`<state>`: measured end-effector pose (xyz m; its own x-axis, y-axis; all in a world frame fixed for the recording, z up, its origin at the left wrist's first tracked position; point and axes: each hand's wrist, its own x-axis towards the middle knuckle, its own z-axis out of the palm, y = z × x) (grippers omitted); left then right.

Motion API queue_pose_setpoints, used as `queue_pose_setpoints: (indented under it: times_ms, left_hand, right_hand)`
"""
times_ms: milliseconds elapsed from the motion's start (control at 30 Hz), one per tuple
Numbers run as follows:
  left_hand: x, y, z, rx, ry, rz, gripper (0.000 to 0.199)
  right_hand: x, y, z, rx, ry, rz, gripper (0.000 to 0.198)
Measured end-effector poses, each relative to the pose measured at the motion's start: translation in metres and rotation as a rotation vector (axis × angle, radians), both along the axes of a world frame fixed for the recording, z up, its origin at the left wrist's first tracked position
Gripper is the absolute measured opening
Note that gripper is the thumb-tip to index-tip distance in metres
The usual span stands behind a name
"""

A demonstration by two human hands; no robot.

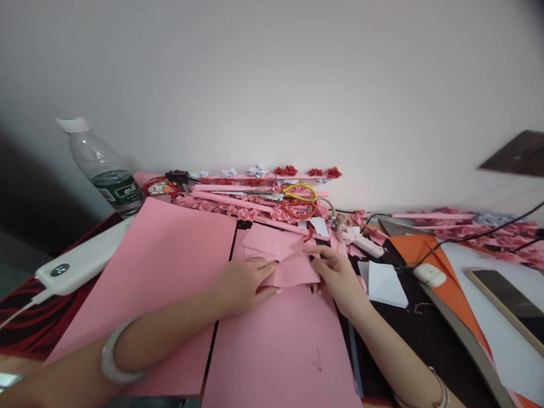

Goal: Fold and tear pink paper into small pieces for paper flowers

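Note:
Both my hands are on a small pink sheet of paper point(294, 269) at the middle of the desk. My left hand point(251, 282) pinches its left edge between thumb and fingers. At the right edge, my right hand point(336, 272) grips the same sheet, its lower fingers partly hidden beneath. Just behind lie more small pink paper pieces point(259, 239). Under my hands is a large pink sheet point(276, 353), with another large pink sheet point(163, 265) to its left. Scissors point(276, 196) with yellow and red handles rest on pink paper sticks beyond.
A glue gun point(357, 238) and white paper pieces point(386, 284) lie right of my hands. Farther right are a phone point(513, 302) and a white mouse-like device point(429, 275). A water bottle point(115, 175) and a white power bank point(82, 260) are left. Paper flowers point(285, 170) line the wall.

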<state>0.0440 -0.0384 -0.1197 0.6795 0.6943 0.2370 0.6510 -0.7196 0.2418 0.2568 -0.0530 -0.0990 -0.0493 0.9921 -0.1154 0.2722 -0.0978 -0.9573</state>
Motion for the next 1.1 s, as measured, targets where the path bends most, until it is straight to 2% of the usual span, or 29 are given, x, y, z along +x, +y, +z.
queue_pose_setpoints:
  times_ms: [100,167,200,267,333,400,533,667,733,867,1100]
  left_hand:
    - [-0.001,0.004,0.004,-0.011,-0.106,0.016,0.028]
    - [-0.003,0.007,0.007,-0.032,-0.185,0.069,0.027]
    - [-0.004,0.009,0.009,-0.052,-0.215,0.099,0.026]
    - [-0.006,0.012,0.01,-0.104,-0.245,0.141,0.024]
    - [-0.008,0.014,0.01,-0.158,-0.22,0.122,0.024]
    - [-0.008,0.014,0.008,-0.199,-0.181,0.059,0.026]
    - [-0.006,0.012,0.009,-0.186,-0.169,-0.018,0.023]
    - [-0.005,0.01,0.013,0.059,-0.137,0.075,0.021]
    - [-0.004,0.009,0.012,0.13,-0.09,0.058,0.023]
    - [-0.003,0.008,0.0,0.096,0.016,-0.056,0.025]
    - [0.002,0.004,-0.007,0.067,0.08,-0.037,0.028]
  right_hand:
    - [-0.001,0.0,0.008,-0.091,0.288,0.024,0.029]
    - [-0.001,0.0,0.011,-0.087,0.336,0.04,0.027]
    - [0.0,0.0,0.012,-0.058,0.29,0.038,0.024]
    - [0.001,0.0,0.012,0.065,0.067,0.01,0.019]
    - [0.002,0.0,0.01,0.234,-0.212,-0.025,0.026]
    - [0.001,0.0,0.008,0.336,-0.403,-0.014,0.03]
    - [-0.001,0.0,0.002,0.282,-0.575,0.059,0.027]
    - [-0.004,0.001,-0.003,0.299,-0.747,0.03,0.023]
    - [-0.005,0.001,-0.004,0.297,-0.845,0.015,0.022]
    - [-0.007,0.001,-0.006,0.231,-1.029,-0.008,0.023]
    - [-0.011,0.0,-0.004,0.141,-1.194,0.049,0.028]
